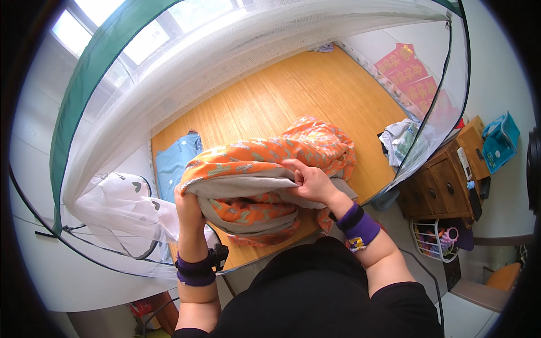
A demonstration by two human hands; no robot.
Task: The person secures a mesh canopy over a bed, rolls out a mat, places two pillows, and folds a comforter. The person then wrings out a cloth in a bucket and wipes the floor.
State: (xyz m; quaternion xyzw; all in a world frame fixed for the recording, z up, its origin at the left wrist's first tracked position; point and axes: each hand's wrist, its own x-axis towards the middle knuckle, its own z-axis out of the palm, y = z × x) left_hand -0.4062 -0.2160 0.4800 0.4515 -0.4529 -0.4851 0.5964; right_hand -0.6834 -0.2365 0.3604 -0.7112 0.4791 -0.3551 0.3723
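An orange patterned cloth with a grey underside, perhaps a quilt or its cover, lies bunched over the near part of a bed topped with a bamboo-like mat. My left hand grips the fold at its left end, the fingers mostly hidden under the fabric. At the middle of the same fold, my right hand pinches the grey edge, with the index finger stretched along the orange side. Purple bands circle both wrists. A folded blue cloth with stars lies on the mat, just beyond my left hand.
A white mosquito net with green trim arches over the bed. Its gathered panel hangs at the left. Crumpled clothes lie at the right edge, near a wooden drawer cabinet and a white basket.
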